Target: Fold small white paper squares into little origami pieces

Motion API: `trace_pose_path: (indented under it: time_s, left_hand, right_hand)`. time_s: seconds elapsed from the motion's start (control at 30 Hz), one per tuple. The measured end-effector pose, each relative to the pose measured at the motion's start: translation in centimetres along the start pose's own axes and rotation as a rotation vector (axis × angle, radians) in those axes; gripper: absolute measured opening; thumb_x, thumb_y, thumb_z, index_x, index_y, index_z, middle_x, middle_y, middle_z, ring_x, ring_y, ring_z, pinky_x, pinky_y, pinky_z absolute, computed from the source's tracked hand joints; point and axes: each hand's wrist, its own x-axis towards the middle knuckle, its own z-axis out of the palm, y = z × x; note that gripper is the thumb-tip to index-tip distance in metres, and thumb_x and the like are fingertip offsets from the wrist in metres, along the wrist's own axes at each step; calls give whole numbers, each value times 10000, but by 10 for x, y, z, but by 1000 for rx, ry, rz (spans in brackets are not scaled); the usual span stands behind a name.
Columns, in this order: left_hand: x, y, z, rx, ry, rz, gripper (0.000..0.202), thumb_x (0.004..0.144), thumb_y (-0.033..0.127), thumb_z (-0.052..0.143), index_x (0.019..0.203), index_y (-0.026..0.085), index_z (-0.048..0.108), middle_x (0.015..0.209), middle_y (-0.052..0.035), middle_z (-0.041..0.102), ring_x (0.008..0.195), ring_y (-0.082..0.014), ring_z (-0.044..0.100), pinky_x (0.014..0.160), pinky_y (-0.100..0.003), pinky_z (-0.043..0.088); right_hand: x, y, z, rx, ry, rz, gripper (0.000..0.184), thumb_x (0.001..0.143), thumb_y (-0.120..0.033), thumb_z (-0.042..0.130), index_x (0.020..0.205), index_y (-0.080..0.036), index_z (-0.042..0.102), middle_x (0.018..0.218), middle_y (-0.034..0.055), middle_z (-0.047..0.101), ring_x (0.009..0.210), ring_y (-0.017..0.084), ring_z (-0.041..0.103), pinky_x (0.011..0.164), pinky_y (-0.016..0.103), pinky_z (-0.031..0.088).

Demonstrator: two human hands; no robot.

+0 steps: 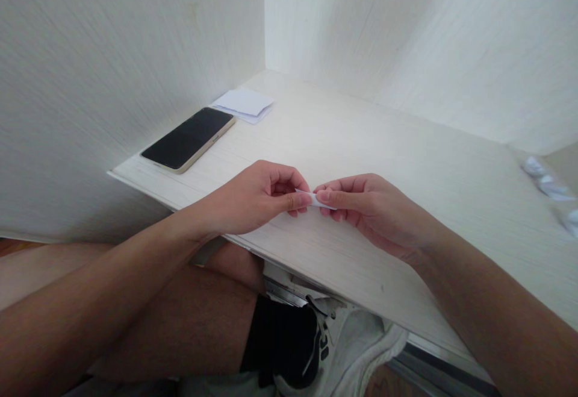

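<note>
A small folded strip of white paper (321,202) is pinched between my two hands, just above the white tabletop (383,144). My left hand (266,195) grips its left end between thumb and fingers. At the other end, the thumb and fingers of my right hand (361,201) are closed on the same strip. My fingertips nearly meet and cover much of the paper, so how it is folded is hard to see.
A phone (189,138) with a dark screen lies at the left edge. Behind it rests a small stack of white paper sheets (246,103). Crumpled white pieces (544,177) sit at the far right. Walls rise behind and left; my leg and shoe (343,337) are below.
</note>
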Motion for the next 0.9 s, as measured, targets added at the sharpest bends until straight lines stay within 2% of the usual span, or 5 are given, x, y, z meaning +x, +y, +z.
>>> trace_pose_path:
  time_s: [0.23,0.43,0.67,0.8,0.9]
  left_hand:
    - [0,2,-1,85,-55,17,186,890,338,731,796,178,731,630,10,618,570,-119,510,513,-230,343]
    - [-3,-3,6,-109,49,80,187,817,320,831,913,193,733,765,-14,727,685,-144,625,624,-247,460]
    - [-3,-2,10,-128,38,93,146,834,281,804,896,187,712,622,37,632,547,-90,518,516,-218,358]
    - [-1,2,21,-178,113,75,128,799,184,739,879,181,638,681,32,664,629,-107,589,583,-219,431]
    - [1,4,27,-138,186,74,152,758,156,683,892,180,614,652,47,642,623,-114,584,583,-227,436]
  right_hand:
    - [-1,2,-7,-153,-118,-65,226,861,-379,742,739,-189,757,762,33,688,686,145,544,644,295,430]
    - [-1,2,-1,109,-108,-67,324,769,-470,851,734,-183,705,743,6,637,684,138,544,651,284,449]
    - [-2,1,2,157,-189,-93,204,868,-332,757,746,-186,683,740,7,618,679,141,552,655,289,461]
    - [-1,3,6,216,-155,-92,262,821,-395,814,734,-178,695,724,10,628,697,145,548,675,289,444]
    - [-1,4,8,254,-122,-74,313,763,-440,864,715,-180,696,689,-5,605,671,136,514,660,282,418]
